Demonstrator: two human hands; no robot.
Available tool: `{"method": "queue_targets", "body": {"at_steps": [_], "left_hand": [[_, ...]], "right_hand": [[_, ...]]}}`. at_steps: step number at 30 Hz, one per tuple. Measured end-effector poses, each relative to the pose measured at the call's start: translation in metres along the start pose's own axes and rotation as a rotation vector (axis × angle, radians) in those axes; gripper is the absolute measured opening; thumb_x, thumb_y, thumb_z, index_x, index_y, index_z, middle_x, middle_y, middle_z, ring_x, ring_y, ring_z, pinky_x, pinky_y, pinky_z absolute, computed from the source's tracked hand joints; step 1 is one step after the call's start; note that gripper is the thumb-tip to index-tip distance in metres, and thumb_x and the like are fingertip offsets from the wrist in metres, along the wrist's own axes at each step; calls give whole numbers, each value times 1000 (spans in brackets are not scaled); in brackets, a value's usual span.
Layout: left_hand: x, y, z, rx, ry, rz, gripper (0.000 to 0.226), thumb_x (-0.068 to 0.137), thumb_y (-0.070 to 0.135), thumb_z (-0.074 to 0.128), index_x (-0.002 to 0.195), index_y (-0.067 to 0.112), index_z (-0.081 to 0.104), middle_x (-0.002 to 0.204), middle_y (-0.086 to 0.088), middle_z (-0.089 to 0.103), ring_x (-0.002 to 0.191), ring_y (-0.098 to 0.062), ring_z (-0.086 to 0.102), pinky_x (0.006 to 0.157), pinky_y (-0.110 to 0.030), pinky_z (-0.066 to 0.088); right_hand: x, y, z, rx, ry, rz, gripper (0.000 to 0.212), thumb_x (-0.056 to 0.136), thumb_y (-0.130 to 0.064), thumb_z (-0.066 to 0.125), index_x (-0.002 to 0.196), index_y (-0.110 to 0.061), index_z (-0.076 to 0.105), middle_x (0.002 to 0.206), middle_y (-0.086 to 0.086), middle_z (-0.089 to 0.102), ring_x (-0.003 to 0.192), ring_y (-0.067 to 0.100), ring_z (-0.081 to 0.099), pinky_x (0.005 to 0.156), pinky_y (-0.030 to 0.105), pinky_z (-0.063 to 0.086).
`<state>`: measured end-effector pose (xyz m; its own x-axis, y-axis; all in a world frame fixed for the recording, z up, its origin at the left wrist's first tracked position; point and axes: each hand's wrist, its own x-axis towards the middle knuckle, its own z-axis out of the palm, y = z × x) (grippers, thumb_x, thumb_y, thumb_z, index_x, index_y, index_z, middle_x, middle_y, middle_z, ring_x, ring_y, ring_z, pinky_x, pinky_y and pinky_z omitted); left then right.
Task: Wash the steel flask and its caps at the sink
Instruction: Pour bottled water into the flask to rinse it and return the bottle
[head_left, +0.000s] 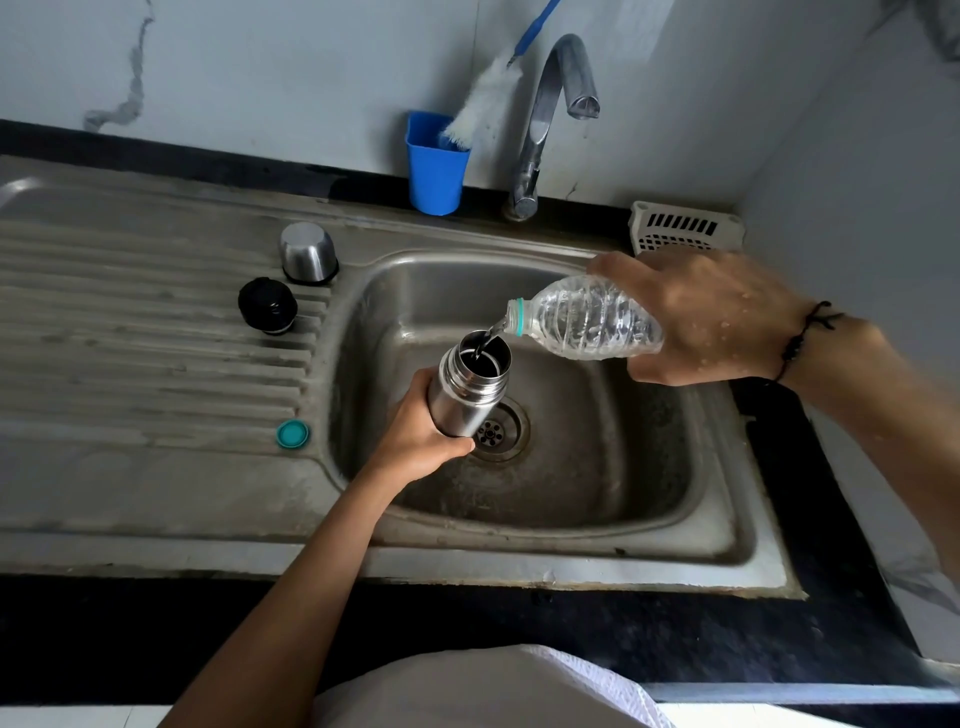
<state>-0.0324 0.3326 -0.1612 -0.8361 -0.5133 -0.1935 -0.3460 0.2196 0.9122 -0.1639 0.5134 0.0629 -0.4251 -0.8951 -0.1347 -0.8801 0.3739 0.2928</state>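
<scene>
My left hand grips the open steel flask above the sink basin, mouth tilted up. My right hand holds a clear plastic bottle tipped sideways, and a thin stream of water runs from its neck into the flask mouth. The steel cup cap stands upside down on the drainboard. In front of it sits the black stopper cap. A small teal bottle cap lies near the basin's left rim.
A blue cup with a white bottle brush stands at the back wall, left of the steel tap. A white plastic basket sits at the back right corner. The drain lies under the flask.
</scene>
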Motion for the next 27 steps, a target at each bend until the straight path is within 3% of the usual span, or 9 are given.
{"method": "queue_targets", "body": {"at_steps": [16,27], "left_hand": [[-3,4,-2,2,1,-8,76,56,5,83,120,22,46,109,4,60,98,-15,57,74,-24,44],[-3,4,-3,-11,3,-14,73,56,5,83,114,27,44,106,4,59,96,-16,58,74,-38,55]], "right_hand": [[0,0,-2,10,-1,-11,78,72,-39,70,135,-14,32,82,0,40,72,17,38,57,27,34],[1,2,4,12,33,-28,78,69,-38,72,133,-13,35,86,7,55,73,17,39,56,28,37]]}}
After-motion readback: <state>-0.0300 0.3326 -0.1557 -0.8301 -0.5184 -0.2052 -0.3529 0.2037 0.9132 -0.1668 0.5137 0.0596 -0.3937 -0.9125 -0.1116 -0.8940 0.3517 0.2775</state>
